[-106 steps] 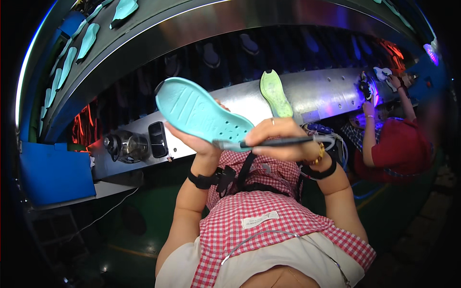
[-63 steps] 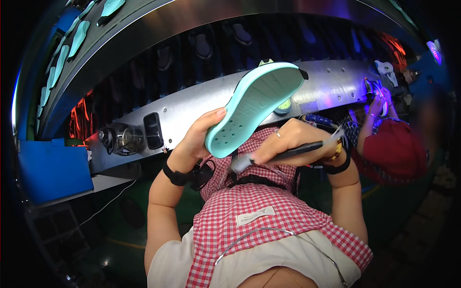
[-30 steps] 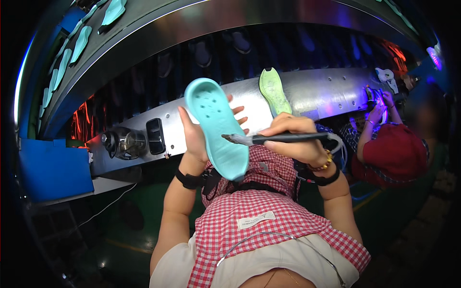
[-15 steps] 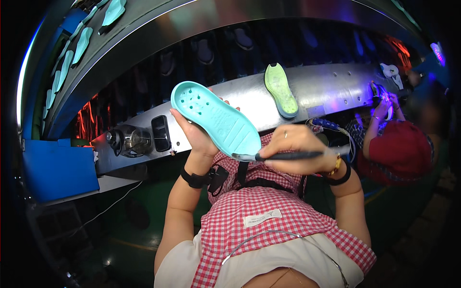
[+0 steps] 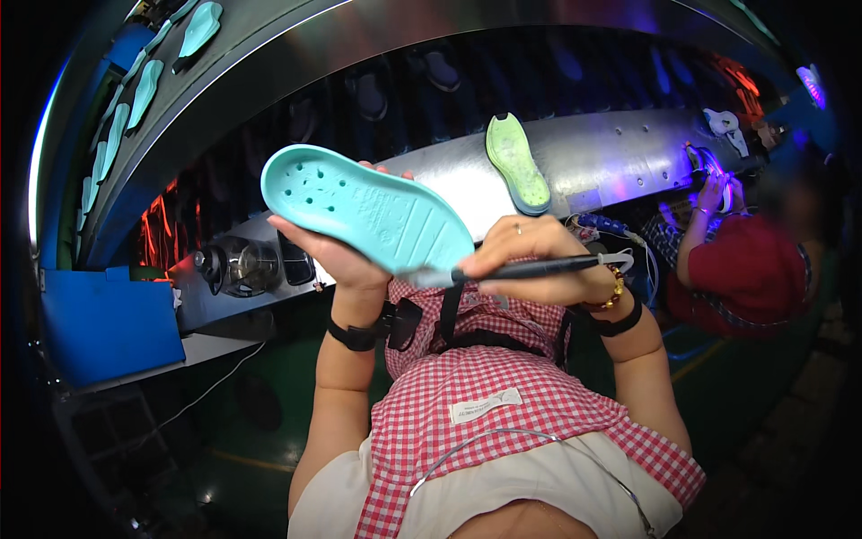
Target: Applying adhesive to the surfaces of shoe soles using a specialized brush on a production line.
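Note:
A turquoise shoe sole, with several small holes at its far left end and raised lines across the other half, rests tilted in my left hand. The fingers reach round its far side, and the thumb side supports the near left edge. My right hand is closed round a brush with a black handle. Its pale tip, blurred by motion, lies along the sole's near edge. On the metal bench beyond my right hand lies a yellow-green sole.
A metal workbench curves across. On it at left stand a clear jar with a black top and a black tray. Turquoise soles line a belt at far left, above a blue box. A co-worker in red works at right.
The turquoise sole has shifted left and turned to lie flatter across my view. The brush tip has moved left along its near edge, my right hand following.

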`<state>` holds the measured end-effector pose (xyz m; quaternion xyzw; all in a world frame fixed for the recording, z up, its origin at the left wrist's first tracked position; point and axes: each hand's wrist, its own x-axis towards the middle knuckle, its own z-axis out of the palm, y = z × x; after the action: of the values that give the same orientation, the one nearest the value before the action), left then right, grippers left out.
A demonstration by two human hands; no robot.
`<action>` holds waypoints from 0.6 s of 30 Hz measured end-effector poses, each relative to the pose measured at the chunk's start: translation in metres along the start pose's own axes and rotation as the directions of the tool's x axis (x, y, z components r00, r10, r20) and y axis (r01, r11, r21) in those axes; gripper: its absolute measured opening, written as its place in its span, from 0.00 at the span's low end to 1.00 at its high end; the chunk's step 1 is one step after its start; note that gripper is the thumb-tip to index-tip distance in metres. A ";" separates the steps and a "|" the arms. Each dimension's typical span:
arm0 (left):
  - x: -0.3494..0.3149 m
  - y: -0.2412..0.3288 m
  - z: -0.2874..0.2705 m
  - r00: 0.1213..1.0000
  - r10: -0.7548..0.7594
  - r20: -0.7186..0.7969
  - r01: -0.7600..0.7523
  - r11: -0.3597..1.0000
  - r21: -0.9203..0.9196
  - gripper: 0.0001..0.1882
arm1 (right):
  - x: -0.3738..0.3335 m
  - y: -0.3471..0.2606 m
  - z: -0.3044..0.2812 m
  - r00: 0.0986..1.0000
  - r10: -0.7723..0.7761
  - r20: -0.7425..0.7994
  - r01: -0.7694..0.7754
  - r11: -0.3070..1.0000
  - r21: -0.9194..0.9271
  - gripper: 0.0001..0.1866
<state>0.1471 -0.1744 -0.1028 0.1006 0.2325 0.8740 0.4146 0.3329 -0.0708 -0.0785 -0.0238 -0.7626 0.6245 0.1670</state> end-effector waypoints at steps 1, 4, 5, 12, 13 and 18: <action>0.002 0.003 -0.003 0.990 -0.030 0.139 0.038 0.998 -0.055 0.46 | 0.000 -0.005 -0.003 0.998 0.020 0.063 -0.024 0.997 0.071 0.12; 0.002 0.009 0.004 0.988 -0.023 0.154 0.025 1.000 -0.012 0.46 | -0.001 0.009 -0.008 1.000 -0.007 0.004 0.005 0.933 0.360 0.11; 0.001 0.010 0.011 0.978 -0.029 0.209 0.045 0.996 -0.071 0.44 | -0.003 0.012 -0.006 0.985 0.156 -0.071 -0.103 0.872 0.479 0.09; -0.033 -0.015 0.027 0.956 -0.175 0.237 0.202 0.974 -0.099 0.34 | 0.006 0.012 0.022 0.914 0.373 -0.163 -0.002 0.404 0.915 0.09; -0.034 -0.017 0.027 0.958 -0.184 0.220 0.218 0.965 -0.143 0.33 | 0.005 0.011 0.023 0.912 0.358 -0.201 -0.048 0.581 0.813 0.09; -0.027 -0.014 0.015 0.958 -0.203 0.204 0.243 0.950 -0.195 0.32 | 0.002 -0.004 0.019 0.985 0.011 -0.173 0.038 0.960 0.277 0.10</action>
<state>0.1792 -0.1829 -0.0964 0.1066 0.1062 0.8287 0.5390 0.3260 -0.0887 -0.0776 -0.0488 -0.6498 0.7201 0.2384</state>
